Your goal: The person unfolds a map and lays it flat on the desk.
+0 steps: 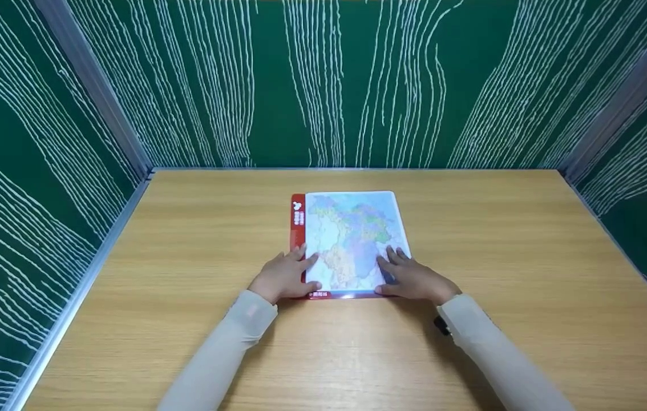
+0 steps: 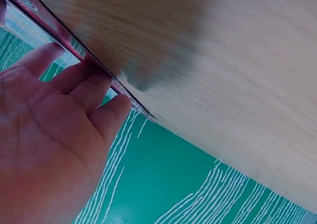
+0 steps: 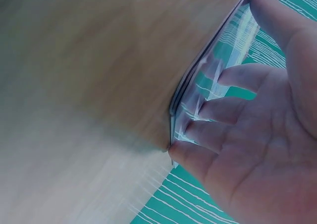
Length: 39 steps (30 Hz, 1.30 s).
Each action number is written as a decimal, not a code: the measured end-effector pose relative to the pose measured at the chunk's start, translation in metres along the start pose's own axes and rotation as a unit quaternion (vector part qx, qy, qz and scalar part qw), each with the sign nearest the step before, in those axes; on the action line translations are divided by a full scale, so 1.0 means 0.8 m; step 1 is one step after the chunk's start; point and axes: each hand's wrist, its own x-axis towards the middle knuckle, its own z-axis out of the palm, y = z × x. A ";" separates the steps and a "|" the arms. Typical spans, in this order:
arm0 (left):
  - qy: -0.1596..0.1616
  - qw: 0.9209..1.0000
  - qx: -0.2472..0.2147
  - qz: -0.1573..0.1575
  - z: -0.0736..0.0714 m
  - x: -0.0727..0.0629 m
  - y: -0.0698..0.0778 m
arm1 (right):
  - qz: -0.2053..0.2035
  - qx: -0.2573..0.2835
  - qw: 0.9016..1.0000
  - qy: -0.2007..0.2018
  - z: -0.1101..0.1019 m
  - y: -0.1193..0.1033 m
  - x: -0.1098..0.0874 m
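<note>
We see the map (image 1: 352, 222) on the wooden table (image 1: 500, 240), its long axis seemingly running away from us toward the patterned green wall (image 1: 358, 85), its red band (image 1: 298, 214) facing left. The left hand (image 1: 282, 277) rests spread fingers on its near left part; the right hand (image 1: 417, 279), fingers likewise spread, touches its near right edge.
</note>
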 end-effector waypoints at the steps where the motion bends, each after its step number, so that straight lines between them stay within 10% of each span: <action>1: 0.001 1.000 0.001 0.001 0.000 0.000 0.000 | 0.002 0.002 1.000 0.001 -0.001 0.000 -0.001; 20: 0.013 1.000 0.004 0.018 0.003 0.002 0.002 | 0.017 0.115 0.993 0.017 -0.005 0.005 0.000; 26: 0.024 0.997 -0.075 0.005 -0.001 0.002 0.002 | 0.065 0.211 0.975 0.010 -0.011 0.013 0.003; 35: 0.056 0.959 -0.276 -0.025 -0.008 0.010 -0.005 | 0.106 0.364 0.925 0.034 -0.029 0.033 -0.004; 39: 0.090 0.927 -0.362 -0.039 -0.011 0.015 -0.008 | 0.108 0.435 0.892 0.062 -0.032 0.040 -0.004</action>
